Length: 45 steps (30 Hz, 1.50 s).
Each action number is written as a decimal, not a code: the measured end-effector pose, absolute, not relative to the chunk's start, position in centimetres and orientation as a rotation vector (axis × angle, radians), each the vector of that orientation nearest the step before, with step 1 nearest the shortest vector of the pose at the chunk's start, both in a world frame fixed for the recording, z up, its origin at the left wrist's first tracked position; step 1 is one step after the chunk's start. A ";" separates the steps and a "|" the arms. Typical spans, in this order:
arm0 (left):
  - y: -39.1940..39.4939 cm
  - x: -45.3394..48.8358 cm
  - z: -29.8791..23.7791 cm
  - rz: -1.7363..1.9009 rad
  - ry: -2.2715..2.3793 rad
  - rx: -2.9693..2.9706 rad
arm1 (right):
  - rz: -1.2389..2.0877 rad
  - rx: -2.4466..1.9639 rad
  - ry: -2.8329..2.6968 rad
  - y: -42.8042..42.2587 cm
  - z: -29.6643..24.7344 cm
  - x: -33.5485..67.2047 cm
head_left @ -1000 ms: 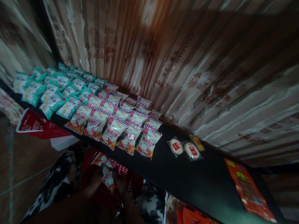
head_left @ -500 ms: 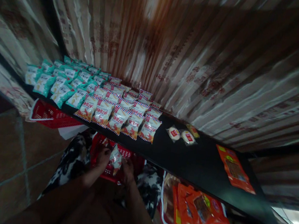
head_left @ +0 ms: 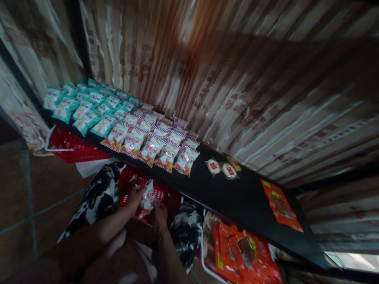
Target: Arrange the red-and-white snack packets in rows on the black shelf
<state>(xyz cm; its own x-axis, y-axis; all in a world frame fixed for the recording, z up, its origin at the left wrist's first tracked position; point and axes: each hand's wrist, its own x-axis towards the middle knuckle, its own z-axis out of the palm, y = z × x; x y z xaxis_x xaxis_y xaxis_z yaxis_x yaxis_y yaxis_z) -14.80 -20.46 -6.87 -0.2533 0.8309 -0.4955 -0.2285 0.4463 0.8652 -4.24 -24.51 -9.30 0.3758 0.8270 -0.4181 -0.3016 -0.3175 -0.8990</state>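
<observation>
Between both hands, over a red basket (head_left: 168,195) below the shelf edge, is a small white-and-orange snack bag (head_left: 148,196). My left hand (head_left: 135,197) grips its left side, fingers closed. On its right edge my right hand (head_left: 159,213) is closed too. The bag looks like the ones standing in rows on the black shelf (head_left: 204,186) just above. The nearest of those snack bags (head_left: 151,148) stand at the shelf's front edge. The far side of the held bag is hidden.
Teal snack bags (head_left: 66,108) fill the shelf's left end. Two round wrapped cakes (head_left: 229,171) and an orange packet (head_left: 281,204) lie to the right. Below are another red basket (head_left: 73,145) on the left and a basket of orange packets (head_left: 247,261) on the right. Corrugated sheeting (head_left: 226,72) stands behind.
The view has shifted a little. The snack bag stays between both hands and has turned slightly, its top now leaning right.
</observation>
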 end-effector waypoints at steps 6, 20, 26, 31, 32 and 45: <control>-20.4 -14.4 -6.6 1.133 1.475 0.501 | 1.330 -1.391 -0.339 -25.2 -9.4 -4.3; -19.5 -14.2 -4.8 1.154 1.480 0.366 | 1.523 -1.255 -0.319 -24.7 -8.8 -3.8; -19.1 -13.8 -5.5 1.176 1.474 0.359 | 1.564 -1.241 -0.351 -25.2 -8.6 -3.7; -19.0 -13.9 -5.9 1.157 1.478 0.367 | 1.552 -1.261 -0.367 -25.5 -7.8 -3.8; -18.9 -14.0 -5.9 1.146 1.479 0.372 | 1.554 -1.262 -0.377 -25.6 -7.4 -3.8; -18.9 -14.1 -6.0 1.035 1.462 0.417 | 1.584 -1.364 -0.623 -25.4 -5.4 -4.0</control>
